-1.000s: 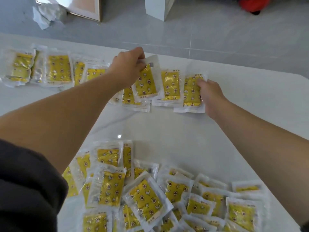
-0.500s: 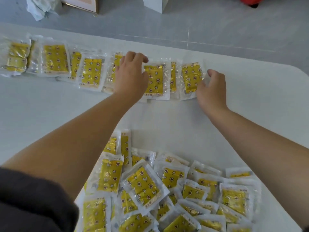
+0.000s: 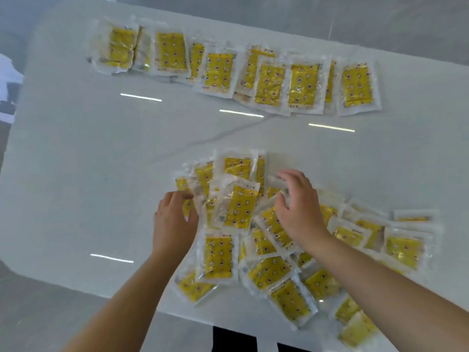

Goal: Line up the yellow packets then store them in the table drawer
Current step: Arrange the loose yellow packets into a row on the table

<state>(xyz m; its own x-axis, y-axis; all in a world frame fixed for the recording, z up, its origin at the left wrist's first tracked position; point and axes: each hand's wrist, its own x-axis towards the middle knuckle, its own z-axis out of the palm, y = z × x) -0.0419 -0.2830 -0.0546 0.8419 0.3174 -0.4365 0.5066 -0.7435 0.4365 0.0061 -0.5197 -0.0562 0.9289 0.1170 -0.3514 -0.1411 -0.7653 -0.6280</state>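
A row of yellow packets (image 3: 270, 83) in clear wrappers lies overlapping along the far side of the white table (image 3: 101, 174). A loose pile of the same yellow packets (image 3: 218, 257) covers the near right part of the table. Some of them reach its front edge. My left hand (image 3: 175, 222) is at the pile's left edge with curled fingers pinching one packet (image 3: 183, 185). My right hand (image 3: 300, 212) hovers over the middle of the pile, fingers spread and bent, its thumb touching a wrapper. No drawer is in view.
The table's rounded front edge (image 3: 127, 299) runs close below my arms, with grey floor beyond it. A white object (image 3: 7, 72) shows at the left border. Bare tabletop lies between the row and the pile and to the left.
Both hands have left the far row and come back to the near pile. The view has tilted down, and the row now lies untouched.
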